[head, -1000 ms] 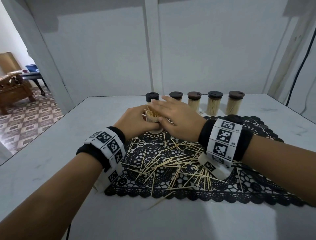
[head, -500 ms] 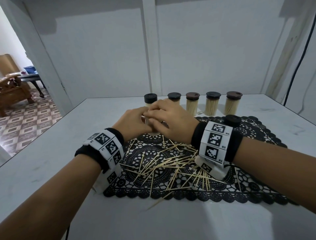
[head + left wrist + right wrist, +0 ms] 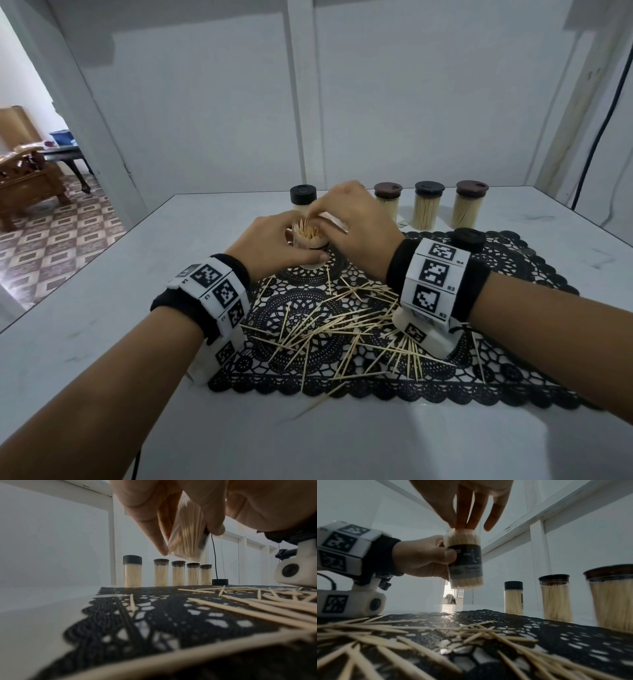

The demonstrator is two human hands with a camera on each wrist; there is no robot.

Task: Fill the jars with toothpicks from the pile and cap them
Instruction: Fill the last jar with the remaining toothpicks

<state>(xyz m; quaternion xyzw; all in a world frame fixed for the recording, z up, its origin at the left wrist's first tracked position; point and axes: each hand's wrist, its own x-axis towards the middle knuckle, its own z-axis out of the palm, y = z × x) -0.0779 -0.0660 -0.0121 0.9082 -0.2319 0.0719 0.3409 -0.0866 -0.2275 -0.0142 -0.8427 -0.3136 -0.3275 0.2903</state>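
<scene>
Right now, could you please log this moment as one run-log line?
left hand: holds open jar off mat | right hand: fingertips on toothpick tops | loose cap: on mat | pile: remains

white table (image 3: pixel 102 342) | black lace mat (image 3: pixel 513 383) (toothpicks (image 3: pixel 342 329) scattered) | 5 capped jars (image 3: pixel 178 574)

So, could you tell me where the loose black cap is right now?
In the head view the loose cap sits on the lace mat's far right part, just beyond the right wrist, before the capped jars.
</scene>
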